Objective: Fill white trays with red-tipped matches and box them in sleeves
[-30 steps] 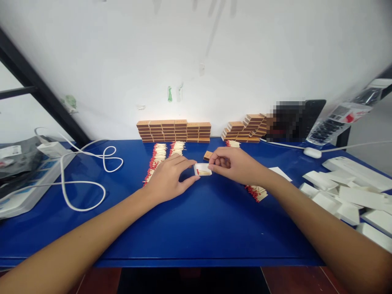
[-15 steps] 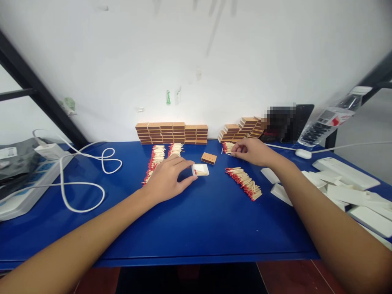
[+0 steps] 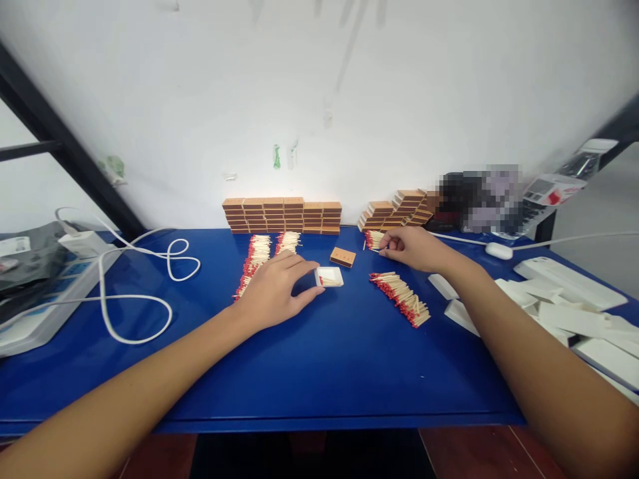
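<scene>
My left hand point(image 3: 277, 286) grips the left end of a small white matchbox tray point(image 3: 337, 273) between thumb and fingers. A few red-tipped matches point(image 3: 329, 281) lie inside it. Just behind the tray rests an orange-brown matchbox sleeve point(image 3: 343, 257). My right hand point(image 3: 407, 247) is closed in a pinch at the edge of a small match pile point(image 3: 373, 239); a pale matchstick shows at its fingertips. Nearer to me on the right is a larger slanting row of matches point(image 3: 399, 298). Two long match rows point(image 3: 258, 253) lie behind my left hand, which partly covers them.
Stacked matchboxes point(image 3: 282, 216) line the wall, with a stepped stack point(image 3: 394, 211) farther right. White trays point(image 3: 574, 319) are heaped at the right, near a leaning plastic bottle point(image 3: 554, 189). A white cable point(image 3: 170, 313) loops across the blue table's left side beside a power strip point(image 3: 44, 313).
Both hands keep almost the same places and grips. The whole view has shifted slightly, and a blurred patch by the bottle has grown wider.
</scene>
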Tool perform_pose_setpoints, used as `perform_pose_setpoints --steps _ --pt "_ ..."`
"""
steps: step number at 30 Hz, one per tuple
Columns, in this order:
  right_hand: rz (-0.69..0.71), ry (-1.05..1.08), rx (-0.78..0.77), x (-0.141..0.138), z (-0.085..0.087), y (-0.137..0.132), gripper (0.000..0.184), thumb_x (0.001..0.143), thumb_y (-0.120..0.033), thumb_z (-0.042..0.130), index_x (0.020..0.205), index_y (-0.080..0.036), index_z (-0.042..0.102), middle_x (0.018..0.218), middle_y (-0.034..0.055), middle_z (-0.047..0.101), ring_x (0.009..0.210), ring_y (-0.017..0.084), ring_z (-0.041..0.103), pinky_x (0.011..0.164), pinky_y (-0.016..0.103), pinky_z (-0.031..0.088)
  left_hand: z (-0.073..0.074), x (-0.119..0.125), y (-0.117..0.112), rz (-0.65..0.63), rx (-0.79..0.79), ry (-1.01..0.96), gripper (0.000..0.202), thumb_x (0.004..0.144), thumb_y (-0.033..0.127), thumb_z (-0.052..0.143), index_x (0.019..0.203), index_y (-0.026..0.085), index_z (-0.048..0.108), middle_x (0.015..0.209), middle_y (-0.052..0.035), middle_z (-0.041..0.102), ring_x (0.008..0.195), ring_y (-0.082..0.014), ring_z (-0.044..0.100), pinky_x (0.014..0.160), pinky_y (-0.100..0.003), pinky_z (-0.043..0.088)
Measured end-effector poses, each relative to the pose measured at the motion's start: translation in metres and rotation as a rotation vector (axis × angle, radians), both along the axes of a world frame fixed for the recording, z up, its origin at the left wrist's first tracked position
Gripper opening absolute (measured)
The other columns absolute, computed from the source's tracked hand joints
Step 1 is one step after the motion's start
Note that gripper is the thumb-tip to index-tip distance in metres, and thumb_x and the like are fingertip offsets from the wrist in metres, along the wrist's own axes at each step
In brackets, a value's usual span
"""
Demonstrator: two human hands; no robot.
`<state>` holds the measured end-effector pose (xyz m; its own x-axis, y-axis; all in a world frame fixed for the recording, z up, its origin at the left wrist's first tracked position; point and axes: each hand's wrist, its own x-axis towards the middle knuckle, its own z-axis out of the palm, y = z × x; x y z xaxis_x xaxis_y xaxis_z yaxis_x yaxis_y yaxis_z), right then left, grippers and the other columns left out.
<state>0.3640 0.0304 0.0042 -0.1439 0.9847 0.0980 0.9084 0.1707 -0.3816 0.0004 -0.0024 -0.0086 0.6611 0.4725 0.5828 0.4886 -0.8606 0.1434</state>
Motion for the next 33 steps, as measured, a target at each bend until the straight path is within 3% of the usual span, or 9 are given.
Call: perform_pose_setpoints --steps 21,27,33 --pt "-0.004 -0.041 0.031 0.0024 -0.0034 0.0032 0.014 0.087 -0.033 0.067 0.087 -0.021 0.072 0.076 0.0052 0.072 0.069 0.020 0.062 0.065 0.033 0.044 0.0012 0.0003 -0.0010 -0.005 -0.007 0.010 0.031 0.102 0.039 0.074 0.124 0.017 0.074 0.108 -0.0104 0.078 0.103 -0.0286 0.072 0.092 -0.046 0.061" --pt "-0.017 -0.048 -0.024 0.0005 -0.0025 0.0021 0.014 0.089 -0.032 0.065 0.084 -0.021 0.071 0.076 0.0059 0.074 0.070 0.021 0.063 0.066 0.034 0.043 0.0021 0.0005 -0.0016 -0.001 -0.014 0.027 0.031 0.102 0.040 0.074 0.124 0.019 0.074 0.108 -0.0096 0.078 0.102 -0.0280 0.073 0.092 -0.045 0.061" --pt "-0.017 -0.043 0.029 0.0057 -0.0048 0.0035 0.018 0.087 -0.039 0.067 0.090 -0.022 0.072 0.075 0.0046 0.073 0.068 0.021 0.061 0.063 0.033 0.043 0.0018 -0.0005 -0.0010 0.000 -0.013 0.022 0.031 0.103 0.041 0.072 0.125 0.018 0.074 0.108 -0.0104 0.078 0.103 -0.0287 0.072 0.091 -0.046 0.061"
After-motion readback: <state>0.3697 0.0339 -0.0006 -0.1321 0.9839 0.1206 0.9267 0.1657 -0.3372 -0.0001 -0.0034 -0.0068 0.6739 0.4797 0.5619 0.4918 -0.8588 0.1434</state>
